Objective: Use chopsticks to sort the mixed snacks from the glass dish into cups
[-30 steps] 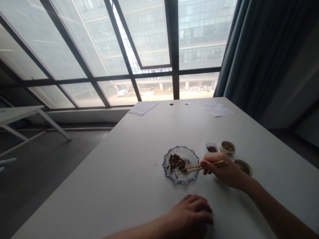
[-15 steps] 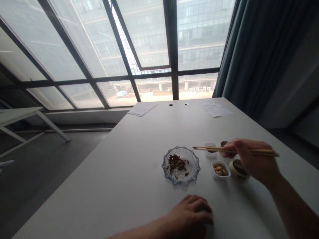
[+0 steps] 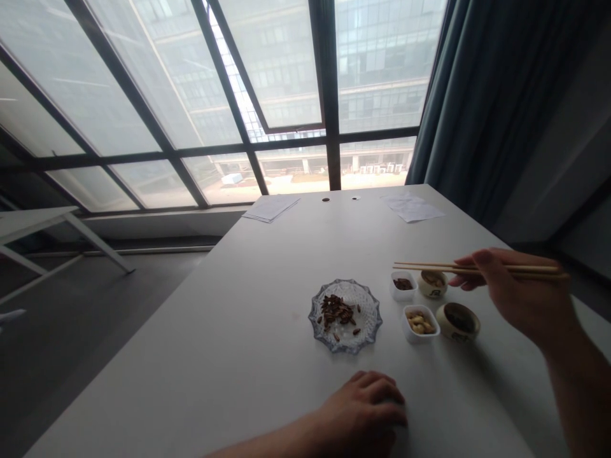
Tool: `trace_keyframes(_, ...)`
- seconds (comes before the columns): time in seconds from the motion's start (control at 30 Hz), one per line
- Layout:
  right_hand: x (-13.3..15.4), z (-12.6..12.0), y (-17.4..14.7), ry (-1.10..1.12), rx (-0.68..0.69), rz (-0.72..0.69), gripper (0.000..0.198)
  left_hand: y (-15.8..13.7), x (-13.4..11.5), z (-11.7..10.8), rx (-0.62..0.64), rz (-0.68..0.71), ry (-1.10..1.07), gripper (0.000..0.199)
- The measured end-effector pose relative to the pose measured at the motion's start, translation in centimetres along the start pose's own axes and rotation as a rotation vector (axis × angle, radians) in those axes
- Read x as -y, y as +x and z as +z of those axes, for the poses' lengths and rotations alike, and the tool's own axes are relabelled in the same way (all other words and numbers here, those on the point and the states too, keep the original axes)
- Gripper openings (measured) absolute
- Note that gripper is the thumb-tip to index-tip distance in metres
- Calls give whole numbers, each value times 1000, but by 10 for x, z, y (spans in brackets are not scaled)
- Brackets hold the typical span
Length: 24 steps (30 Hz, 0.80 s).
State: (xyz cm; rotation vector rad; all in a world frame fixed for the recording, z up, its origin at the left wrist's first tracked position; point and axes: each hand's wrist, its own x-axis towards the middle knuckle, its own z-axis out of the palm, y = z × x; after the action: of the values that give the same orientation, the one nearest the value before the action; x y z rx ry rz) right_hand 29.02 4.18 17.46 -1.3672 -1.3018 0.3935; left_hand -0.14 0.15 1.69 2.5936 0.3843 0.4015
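Note:
My right hand [image 3: 520,289] is closed around a pair of chopsticks [image 3: 482,268]. Their tips point left, above a small white dish [image 3: 403,294] of dark brown bits, and nothing visible sits between them. Beneath the hand's fingers is a cream round cup [image 3: 433,292] with light brown contents. Closer to me stand a white dish [image 3: 421,337] of pale nut-like pieces and a cream cup [image 3: 458,334] with a dark inside. My left hand [image 3: 367,407] lies palm down on the table, fingers loosely bent. Beyond it, a scalloped glass plate [image 3: 370,327] bears many small brown seed-like pieces, a few scattered apart.
The white table [image 3: 229,331] reaches back to the windows. Sheets of paper [image 3: 272,208] lie at its far left corner, and more paper [image 3: 413,207] at the far right. A dark curtain [image 3: 458,114] hangs at right. Another white table [image 3: 38,219] stands at left.
My right hand and the chopsticks have moved right and slightly up, uncovering the two cream cups. The tips have drawn away from the glass plate's edge. My left hand stays put.

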Motion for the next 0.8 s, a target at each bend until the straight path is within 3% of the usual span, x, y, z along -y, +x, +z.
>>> trace_keyframes(0.07,1,10,-5,32,118,11,36,0,0,0,0,-8,-4,27)
trace_keyframes(0.2,-2,39,-17,52,482,10,41,0,0,-1,8,-13,-8,26)
trace_keyframes(0.3,-6,60,-23,25,607,-38,43,1,0,-1,24,-17,-10,26)
trace_keyframes(0.63,-27,84,-30,13,632,-145,46,3,0,0,22,-21,-11,24)
trace_keyframes(0.8,-33,94,-37,-15,502,-225,54,1,2,4,2,-24,0,22)
